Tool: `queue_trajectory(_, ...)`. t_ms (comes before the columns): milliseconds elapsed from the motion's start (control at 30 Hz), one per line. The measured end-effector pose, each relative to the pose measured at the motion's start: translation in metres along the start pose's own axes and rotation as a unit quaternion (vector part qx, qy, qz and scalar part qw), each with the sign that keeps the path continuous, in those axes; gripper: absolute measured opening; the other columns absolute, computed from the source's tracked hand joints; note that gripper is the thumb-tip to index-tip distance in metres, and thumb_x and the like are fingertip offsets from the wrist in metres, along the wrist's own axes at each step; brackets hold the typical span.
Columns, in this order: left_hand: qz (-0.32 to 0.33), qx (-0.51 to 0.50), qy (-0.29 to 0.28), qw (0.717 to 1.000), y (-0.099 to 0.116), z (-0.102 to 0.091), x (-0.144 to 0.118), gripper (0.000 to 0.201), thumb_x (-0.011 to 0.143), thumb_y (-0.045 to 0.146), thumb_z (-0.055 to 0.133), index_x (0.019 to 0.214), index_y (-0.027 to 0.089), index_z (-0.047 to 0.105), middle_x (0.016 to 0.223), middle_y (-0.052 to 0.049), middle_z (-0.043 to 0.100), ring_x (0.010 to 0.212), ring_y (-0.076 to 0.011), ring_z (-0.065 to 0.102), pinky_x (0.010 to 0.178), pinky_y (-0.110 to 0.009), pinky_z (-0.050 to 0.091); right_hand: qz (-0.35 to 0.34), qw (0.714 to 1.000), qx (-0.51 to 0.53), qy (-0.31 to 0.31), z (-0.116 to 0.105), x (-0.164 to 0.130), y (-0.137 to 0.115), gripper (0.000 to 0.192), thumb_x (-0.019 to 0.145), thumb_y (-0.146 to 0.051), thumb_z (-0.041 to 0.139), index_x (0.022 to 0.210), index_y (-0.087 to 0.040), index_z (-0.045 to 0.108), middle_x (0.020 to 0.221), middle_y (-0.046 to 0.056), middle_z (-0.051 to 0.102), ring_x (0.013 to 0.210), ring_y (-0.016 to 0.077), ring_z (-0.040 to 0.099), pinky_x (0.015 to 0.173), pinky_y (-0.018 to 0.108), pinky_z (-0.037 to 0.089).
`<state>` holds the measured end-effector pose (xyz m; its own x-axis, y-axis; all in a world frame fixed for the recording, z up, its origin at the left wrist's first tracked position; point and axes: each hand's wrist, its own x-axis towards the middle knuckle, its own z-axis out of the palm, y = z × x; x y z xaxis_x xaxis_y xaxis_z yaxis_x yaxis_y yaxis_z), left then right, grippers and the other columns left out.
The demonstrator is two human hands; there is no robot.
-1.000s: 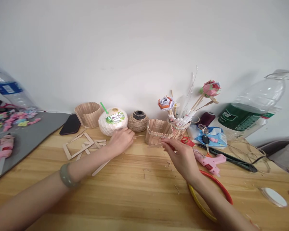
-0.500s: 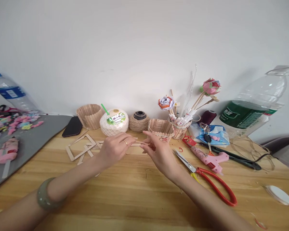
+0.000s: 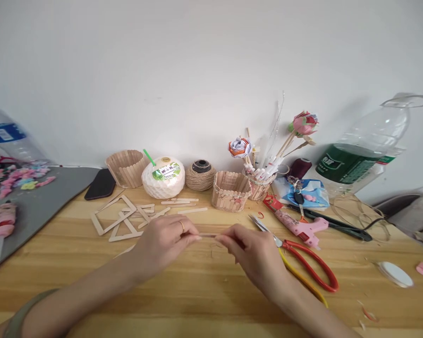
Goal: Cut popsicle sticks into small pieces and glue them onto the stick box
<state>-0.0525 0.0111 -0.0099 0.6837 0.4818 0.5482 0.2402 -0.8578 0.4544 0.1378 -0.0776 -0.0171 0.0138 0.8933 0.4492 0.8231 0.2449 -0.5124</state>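
Item: thin wooden craft stick [image 3: 207,234], held level just above the wooden table [image 3: 197,286], between your two hands near the middle of the view.

Hold: your left hand [image 3: 164,241] pinches one end and your right hand [image 3: 255,256] pinches the other, fingertips closed on the wood; only the short middle span shows between them.

Handling, as a judgement: very light, stiff along its length, but narrow and likely to snap or splinter if you bend it. The surface looks dry and unfinished, so it should not slip. Take it by the ends, flat faces against the finger pads, as you hold it now; a pinch at the middle would leave both ends free to twist.

Nearby, going outward:
- red-handled scissors [image 3: 303,263], flat on the table just right of your right hand.
- loose sticks and glued stick frames [image 3: 114,218], beyond your left hand.
- square stick basket [image 3: 231,190], upright, farther back.
- pink glue gun [image 3: 298,227], lying on its side right of the basket.
- ball of twine [image 3: 200,176] and a white coconut drink [image 3: 163,177], along the wall.
- round stick basket [image 3: 125,168], left of the coconut drink.
- paper flowers in a holder [image 3: 259,185], right of the square stick basket.
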Motion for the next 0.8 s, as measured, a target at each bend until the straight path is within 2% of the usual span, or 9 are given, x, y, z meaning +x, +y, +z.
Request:
queue_trajectory(100,-0.116,-0.065,-0.147,0.98,0.013,0.005,-0.005,0.009,0.082,0.021,0.061,0.078,0.019,0.069,0.066,0.003,0.068,0.059,-0.0105,0.059,0.058,-0.019,0.041,-0.042,0.998,-0.043,-0.01,0.0,-0.022,-0.004,0.042,0.094,-0.042,0.042,0.066,-0.017,0.061,0.052,0.0,0.064,0.041,0.0108,0.057,0.042,0.021,0.036)
queue_trajectory(200,-0.166,-0.128,-0.273,0.939,0.028,0.012,-0.008,0.015,0.084,0.025,0.056,0.086,0.022,0.071,0.072,0.003,0.071,0.063,-0.0114,0.06,0.06,-0.019,0.04,-0.05,0.997,-0.051,-0.026,-0.001,-0.043,-0.005,0.048,0.096,-0.045,0.035,0.064,-0.017,0.059,0.05,0.0,0.063,0.039,0.0102,0.056,0.04,0.021,0.034)
queue_trajectory(300,-0.219,-0.178,-0.34,0.897,0.039,0.02,-0.011,0.018,0.083,0.03,0.055,0.08,0.02,0.07,0.061,0.004,0.065,0.054,-0.0109,0.054,0.052,-0.019,0.036,-0.024,0.996,-0.058,-0.065,-0.01,-0.059,0.002,0.045,0.096,-0.043,0.037,0.066,-0.018,0.06,0.054,-0.001,0.065,0.043,0.0105,0.059,0.043,0.021,0.039)
queue_trajectory(367,-0.255,-0.211,-0.362,0.871,0.042,0.025,-0.013,0.016,0.08,0.03,0.055,0.076,0.019,0.066,0.055,0.004,0.06,0.05,-0.011,0.052,0.05,-0.019,0.036,-0.013,0.993,-0.1,-0.058,-0.022,-0.066,0.014,0.039,0.097,-0.035,0.038,0.07,-0.019,0.062,0.06,0.0,0.068,0.051,0.012,0.064,0.049,0.021,0.043)
queue_trajectory(433,-0.293,-0.252,-0.373,0.844,0.042,0.028,-0.016,0.014,0.078,0.028,0.055,0.071,0.018,0.061,0.055,0.004,0.06,0.052,-0.0117,0.054,0.052,-0.019,0.038,0.007,0.984,-0.179,0.002,-0.036,-0.073,0.032,0.036,0.096,-0.031,0.038,0.073,-0.02,0.063,0.068,0.004,0.07,0.058,0.0155,0.066,0.054,0.024,0.047)
queue_trajectory(500,-0.324,-0.286,-0.365,0.825,0.037,0.03,-0.019,0.012,0.078,0.025,0.052,0.069,0.018,0.055,0.061,0.002,0.063,0.055,-0.0122,0.056,0.055,-0.02,0.041,0.053,0.96,-0.274,0.023,-0.049,-0.081,0.052,0.034,0.094,-0.034,0.036,0.086,-0.02,0.065,0.083,0.01,0.071,0.075,0.0229,0.068,0.062,0.03,0.051)
queue_trajectory(600,-0.342,-0.319,-0.314,0.826,0.026,0.03,-0.025,0.009,0.08,0.025,0.049,0.076,0.018,0.051,0.074,0.0,0.066,0.055,-0.0108,0.057,0.059,-0.023,0.043,0.108,0.928,-0.351,-0.054,-0.059,-0.098,0.079,0.033,0.091,-0.036,0.037,0.093,-0.019,0.065,0.098,0.015,0.069,0.092,0.0322,0.065,0.069,0.041,0.053)
queue_trajectory(700,-0.342,-0.354,-0.255,0.832,0.011,0.031,-0.03,0.015,0.082,0.028,0.05,0.092,0.017,0.051,0.087,-0.002,0.063,0.057,-0.0103,0.059,0.06,-0.025,0.043,0.144,0.923,-0.351,-0.065,-0.056,-0.115,0.094,0.037,0.087,-0.039,0.042,0.108,-0.015,0.06,0.107,0.016,0.067,0.101,0.0341,0.062,0.075,0.045,0.053)
queue_trajectory(800,-0.353,-0.379,-0.203,0.831,0.0,0.034,-0.033,0.036,0.078,0.033,0.055,0.109,0.017,0.046,0.086,-0.002,0.061,0.057,-0.0124,0.06,0.06,-0.028,0.044,0.154,0.931,-0.328,-0.048,-0.05,-0.121,0.097,0.04,0.087,-0.037,0.04,0.117,-0.015,0.055,0.11,0.016,0.066,0.105,0.0323,0.061,0.078,0.044,0.053)
